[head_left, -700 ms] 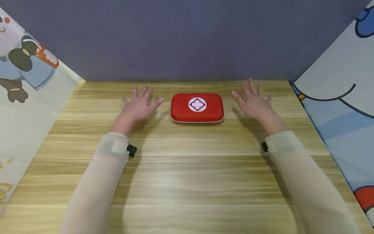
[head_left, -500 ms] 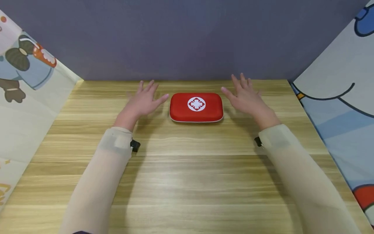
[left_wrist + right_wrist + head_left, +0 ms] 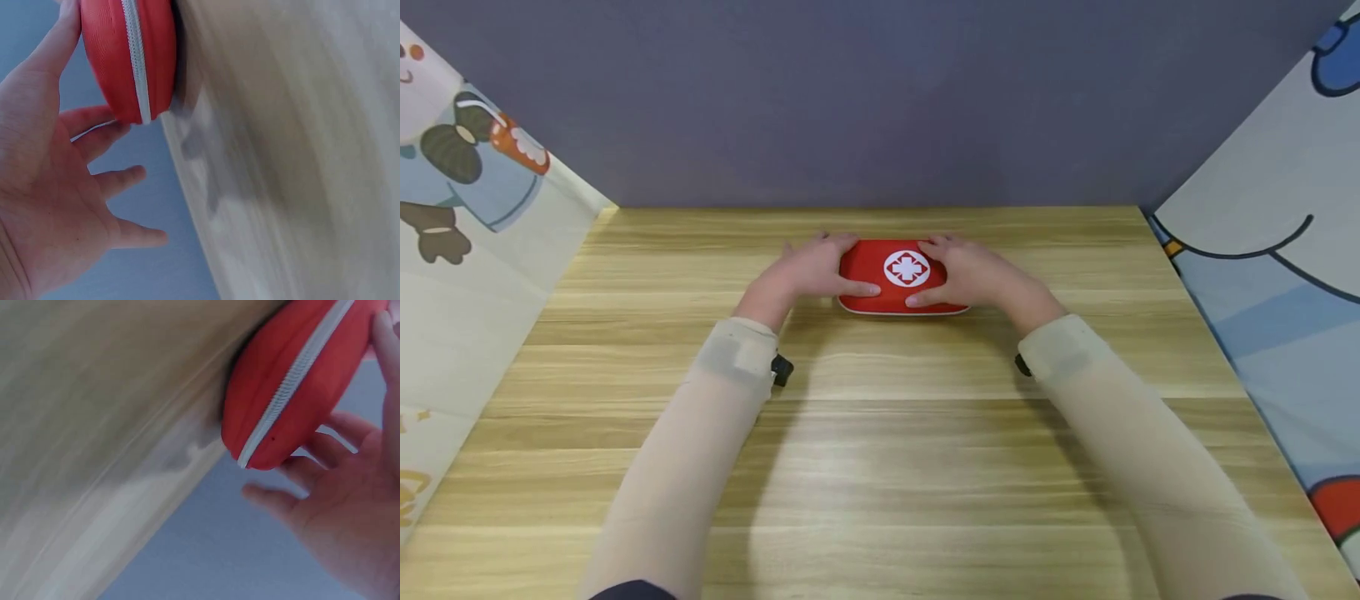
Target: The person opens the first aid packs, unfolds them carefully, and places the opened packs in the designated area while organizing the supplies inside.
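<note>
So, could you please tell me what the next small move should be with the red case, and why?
I'd probably curl the left grip more snugly around its end of the red case: its thumb lies on top, yet the left wrist view shows its two outer fingers spread and standing off the case.
</note>
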Demonstrator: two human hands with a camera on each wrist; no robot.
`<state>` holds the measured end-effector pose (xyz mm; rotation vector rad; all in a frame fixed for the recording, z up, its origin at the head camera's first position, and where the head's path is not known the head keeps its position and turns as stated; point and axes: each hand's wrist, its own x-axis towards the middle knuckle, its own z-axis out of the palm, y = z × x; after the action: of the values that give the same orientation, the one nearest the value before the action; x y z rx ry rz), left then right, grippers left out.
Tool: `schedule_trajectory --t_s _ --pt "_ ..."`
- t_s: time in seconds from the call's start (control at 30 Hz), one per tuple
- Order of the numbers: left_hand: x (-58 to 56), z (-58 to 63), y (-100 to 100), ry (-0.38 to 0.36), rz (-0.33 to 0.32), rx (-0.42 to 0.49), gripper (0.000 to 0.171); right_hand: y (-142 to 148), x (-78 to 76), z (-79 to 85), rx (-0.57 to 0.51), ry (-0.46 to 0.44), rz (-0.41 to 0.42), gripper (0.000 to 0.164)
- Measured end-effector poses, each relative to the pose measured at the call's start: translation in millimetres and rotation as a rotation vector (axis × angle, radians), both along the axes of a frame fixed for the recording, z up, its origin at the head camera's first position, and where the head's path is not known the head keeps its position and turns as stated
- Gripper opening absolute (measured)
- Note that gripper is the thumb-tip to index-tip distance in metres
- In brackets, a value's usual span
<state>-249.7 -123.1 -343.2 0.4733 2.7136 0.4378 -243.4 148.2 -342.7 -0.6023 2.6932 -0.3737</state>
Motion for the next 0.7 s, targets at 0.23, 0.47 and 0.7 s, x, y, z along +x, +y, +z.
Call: schedule_trajectory --t_s 0.23,0.47,0.7 --pt "6.0 -7.9 3.6 -0.067 0.046 0.138 0.106 -3.7 8.7 -3.1 -0.038 -0.010 -0.044 0.106" --pt "19.3 -9.0 5.8 -0.082 0.067 0.138 0.106 -5.4 23.2 -2.6 -0.039 -0.029 -0.061 0.107" --pt "41.2 -10.4 14.6 -0.045 0.044 0.090 0.104 -2.4 40.6 -1.8 -0.026 -0.033 -0.048 0.105"
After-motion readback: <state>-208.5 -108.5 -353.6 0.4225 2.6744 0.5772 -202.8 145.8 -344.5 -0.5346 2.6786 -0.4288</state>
